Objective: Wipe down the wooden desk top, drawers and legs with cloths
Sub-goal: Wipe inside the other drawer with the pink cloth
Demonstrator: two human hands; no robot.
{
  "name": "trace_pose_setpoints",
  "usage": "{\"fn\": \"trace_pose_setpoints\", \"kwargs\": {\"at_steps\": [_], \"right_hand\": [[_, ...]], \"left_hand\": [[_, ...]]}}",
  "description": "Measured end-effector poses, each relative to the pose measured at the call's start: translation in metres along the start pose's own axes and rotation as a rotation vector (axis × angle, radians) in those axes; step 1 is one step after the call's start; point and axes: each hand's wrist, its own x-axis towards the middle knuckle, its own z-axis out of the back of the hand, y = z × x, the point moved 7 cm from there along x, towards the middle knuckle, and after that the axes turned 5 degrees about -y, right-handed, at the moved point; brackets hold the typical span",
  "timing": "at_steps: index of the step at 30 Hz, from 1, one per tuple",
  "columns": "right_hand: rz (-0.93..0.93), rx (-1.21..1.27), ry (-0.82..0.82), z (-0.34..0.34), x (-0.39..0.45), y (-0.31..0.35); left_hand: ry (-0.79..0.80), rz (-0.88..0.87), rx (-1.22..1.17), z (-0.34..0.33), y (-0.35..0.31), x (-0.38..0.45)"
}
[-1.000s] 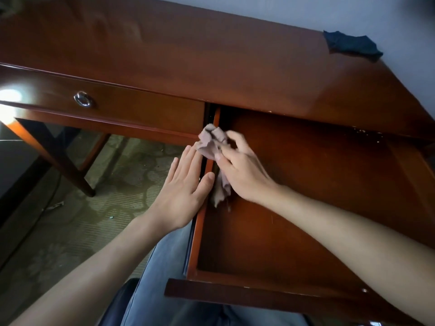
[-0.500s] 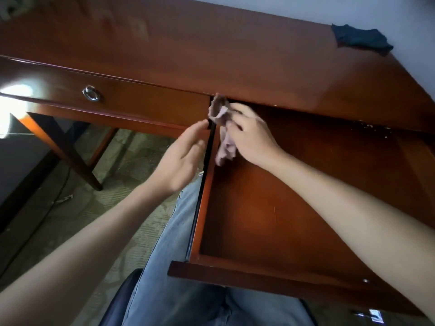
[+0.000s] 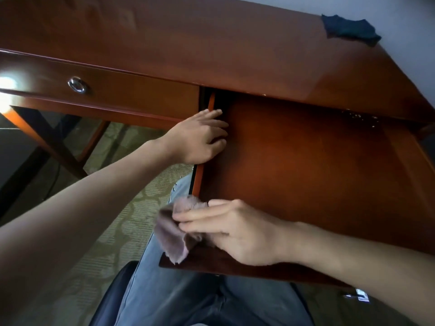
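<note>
The pinkish-grey cloth (image 3: 173,234) sits at about 7 o'clock in the view, bunched over the near left corner of the pulled-out drawer (image 3: 317,161), where the left side wall meets the front panel. The right hand (image 3: 226,231) grasps it, fingers stretched leftward across the fabric with the thumb side tucked beneath, pressing it onto the corner; a loose flap hangs down past the front panel.

At 11 o'clock from the cloth, the left hand (image 3: 202,137) grips the drawer's left side wall farther back, fingers curled over its top edge into the drawer, thumb out of sight. Both forearms are bare and reach in from the lower edge.

The drawer's bottom is glossy reddish-brown wood, with pale specks near its far right corner at 2 o'clock. Above it runs the worktop (image 3: 211,43), the same polished wood. A dark blue cloth (image 3: 348,29) lies on its far right corner at 1 o'clock, against a pale wall (image 3: 400,10). At 10 o'clock a second drawer (image 3: 129,92) is pushed in flush, with a round metal pull (image 3: 77,84). A desk leg (image 3: 49,142) angles down at 9 o'clock over patterned olive carpet (image 3: 101,243). Blue jeans (image 3: 179,297) fill the 6 o'clock area. No writing is readable.
</note>
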Motion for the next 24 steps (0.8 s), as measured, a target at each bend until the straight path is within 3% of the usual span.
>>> {"fn": "trace_pose_setpoints", "kwargs": {"at_steps": [3,5,9,11,13,15,18,24], "right_hand": [[-0.153,0.254,0.124,0.010,-0.015,-0.016],[-0.227,0.190,0.127,0.020,-0.031,-0.040],[-0.214,-0.379,-0.239,0.068,-0.048,-0.101],[-0.319,-0.674,-0.323,0.095,-0.040,-0.138],[-0.447,-0.804,-0.384,0.118,-0.020,-0.166],[-0.453,-0.763,-0.368,0.117,0.012,-0.178],[-0.226,-0.651,-0.351,0.070,0.050,-0.136],[-0.064,-0.258,-0.076,0.023,-0.031,-0.064]], "left_hand": [[0.081,-0.019,0.079,-0.010,-0.013,0.002],[0.094,0.007,0.053,-0.012,-0.014,0.002],[0.023,0.074,-0.140,-0.011,-0.013,0.001],[-0.039,0.124,-0.244,-0.012,-0.010,0.001],[-0.088,0.156,-0.315,-0.013,-0.008,-0.001],[-0.116,0.174,-0.350,-0.014,-0.007,-0.003],[-0.151,0.185,-0.370,-0.013,-0.007,-0.003],[-0.170,0.180,-0.388,-0.014,-0.006,-0.003]]}}
